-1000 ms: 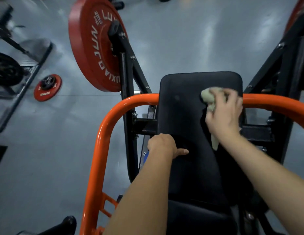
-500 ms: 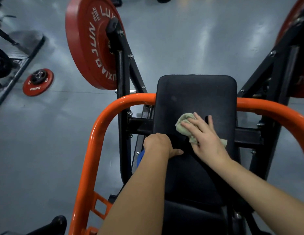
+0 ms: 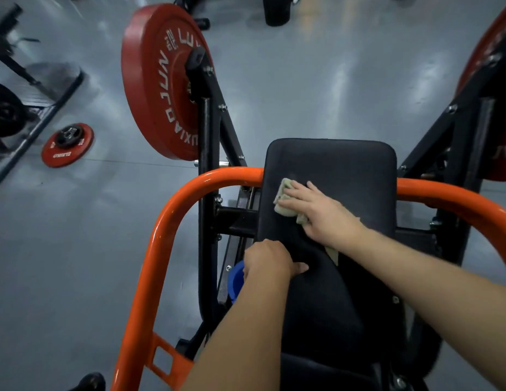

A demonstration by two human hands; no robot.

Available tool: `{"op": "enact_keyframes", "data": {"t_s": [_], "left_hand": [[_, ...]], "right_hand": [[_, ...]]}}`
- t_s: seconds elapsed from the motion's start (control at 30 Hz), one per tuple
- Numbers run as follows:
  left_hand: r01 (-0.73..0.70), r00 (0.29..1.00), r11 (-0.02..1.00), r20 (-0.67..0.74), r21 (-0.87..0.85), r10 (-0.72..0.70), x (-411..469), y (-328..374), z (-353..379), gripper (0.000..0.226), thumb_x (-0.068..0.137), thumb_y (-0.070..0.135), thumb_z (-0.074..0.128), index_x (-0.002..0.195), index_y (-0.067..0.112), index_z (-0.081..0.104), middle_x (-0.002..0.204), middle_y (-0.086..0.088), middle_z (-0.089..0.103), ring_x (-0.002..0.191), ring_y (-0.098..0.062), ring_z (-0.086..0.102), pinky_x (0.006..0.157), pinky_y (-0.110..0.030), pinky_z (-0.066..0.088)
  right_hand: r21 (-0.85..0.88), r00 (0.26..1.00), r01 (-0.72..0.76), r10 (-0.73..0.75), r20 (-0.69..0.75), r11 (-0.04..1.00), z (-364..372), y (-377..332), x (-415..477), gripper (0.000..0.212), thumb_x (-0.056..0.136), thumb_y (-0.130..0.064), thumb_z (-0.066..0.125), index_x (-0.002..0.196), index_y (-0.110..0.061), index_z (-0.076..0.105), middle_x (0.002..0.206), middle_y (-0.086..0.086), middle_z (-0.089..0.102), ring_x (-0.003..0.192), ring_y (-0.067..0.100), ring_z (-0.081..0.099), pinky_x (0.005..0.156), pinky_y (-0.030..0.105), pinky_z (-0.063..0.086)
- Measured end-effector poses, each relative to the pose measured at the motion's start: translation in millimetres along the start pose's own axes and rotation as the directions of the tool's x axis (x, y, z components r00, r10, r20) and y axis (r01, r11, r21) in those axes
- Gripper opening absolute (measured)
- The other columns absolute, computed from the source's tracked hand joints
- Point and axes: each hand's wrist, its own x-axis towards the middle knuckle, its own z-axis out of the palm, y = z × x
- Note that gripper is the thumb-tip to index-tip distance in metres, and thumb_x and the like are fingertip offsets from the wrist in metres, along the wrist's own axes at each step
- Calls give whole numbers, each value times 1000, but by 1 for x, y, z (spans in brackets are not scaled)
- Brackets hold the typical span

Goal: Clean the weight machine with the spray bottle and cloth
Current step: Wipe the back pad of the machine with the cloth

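Wiping the pad (image 3: 345, 165)
Your flat right hand (image 3: 325, 218) presses the cloth (image 3: 284, 204) by the pad's left edge, with more pad above. Your left hand (image 3: 267, 259) curls just below; its hold is hidden.

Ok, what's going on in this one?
A person is wiping the black padded rest of an orange-framed weight machine. The right hand presses a pale green cloth flat against the pad, fingers straight. The left hand rests on the pad's left edge, thumb on top; a blue object shows just below it, and what its grip holds is hidden. A large red weight plate hangs on the machine, left in view.
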Motion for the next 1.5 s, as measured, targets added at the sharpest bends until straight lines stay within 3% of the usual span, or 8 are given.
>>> {"op": "enact_keyframes", "data": {"t_s": [0.1,0.3,0.43,0.57,0.77,1.1,1.3,1.5], "left_hand": [[26,999,1000,39,-2,-26,0,1,-2,86,86,79,53,132,7,59,132,-16,60,118,-35,61,91,-44,57],[7,999,1000,53,5,-7,-5,-1,-10,87,84,79,56,132,8,59,131,-13,61,120,-34,61,92,-42,56],[-33,999,999,-26,9,33,-4,-3,-12,85,82,77,61,137,11,55,131,-12,63,118,-34,62,92,-45,57],[-16,1000,1000,0,6,16,-8,-5,-14,87,80,81,60,128,9,61,128,-14,64,114,-35,64,89,-45,59],[-19,999,998,-31,-51,18,-11,-8,-8,83,78,82,60,111,7,65,114,-13,68,102,-31,67,77,-40,59],[-92,993,939,-100,-333,62,-27,-44,-15,83,62,80,77,109,13,61,106,-4,69,100,-27,67,81,-37,55],[4,966,708,185,-706,179,-20,-102,-14,34,99,6,61,131,17,64,105,-5,75,90,-13,72,91,-43,60],[-13,972,599,131,-801,196,-21,-108,1,40,98,3,61,134,21,63,96,4,73,88,-6,70,100,-41,54]], "right_hand": [[-173,985,139,-117,130,975,-37,40,38,67,69,18,63,131,-7,67,139,15,60,142,41,43,121,54,20],[178,828,-447,480,-290,877,-3,3,46,61,71,18,61,126,-9,69,144,13,58,141,34,46,125,47,11],[57,999,-38,39,-10,998,20,-29,22,59,65,16,67,119,-8,72,136,10,63,139,31,49,124,48,22],[-99,960,208,-184,211,973,-19,29,56,68,72,8,62,133,-21,64,151,0,51,142,31,46,116,55,38],[249,765,-477,537,-355,843,-13,25,83,55,82,9,56,129,-17,68,145,2,58,142,25,46,125,26,8],[154,946,-202,233,-223,967,19,-13,6,62,72,12,60,127,-16,70,138,0,64,139,16,50,124,37,28],[194,920,-243,290,-263,950,39,-54,-19,60,69,12,64,122,-14,72,134,1,66,136,16,53,123,34,28],[187,980,-96,125,-152,978,93,-129,-95,58,73,5,55,126,-12,71,138,3,64,139,18,50,121,42,34]]}}
